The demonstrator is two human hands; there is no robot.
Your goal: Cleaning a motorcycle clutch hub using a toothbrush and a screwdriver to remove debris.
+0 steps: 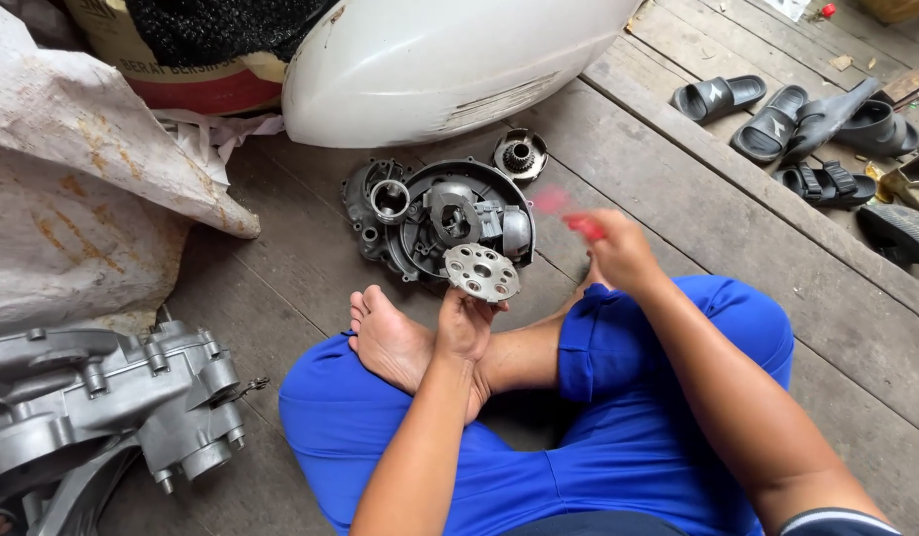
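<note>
Grey metal everywhere in mid-frame. Left hand (466, 323), just below centre, fingers closed under a round perforated metal disc (481, 272), disc held tilted above the bare foot (392, 342). Right hand (618, 248), right of centre, closed around a red-handled tool (582, 225), handle blurred, working end not discernible. Hands near each other but apart, tool just right of the disc.

Directly behind the disc, on the wooden plank floor (311, 238), a dark round engine cover (450, 218) lying open-side up with parts inside. Beside it toward upper centre, a small gear piece (520, 155), apart from the cover. Above these, at top centre, a white curved body panel (430, 60). Along the left edge, a stained woven sack (82, 189). At lower left, a silver engine casing (102, 397) resting on the floor. At upper right, several black sandals (792, 124) lying together on the planks. Across the bottom, crossed legs in blue trousers (618, 437).
</note>
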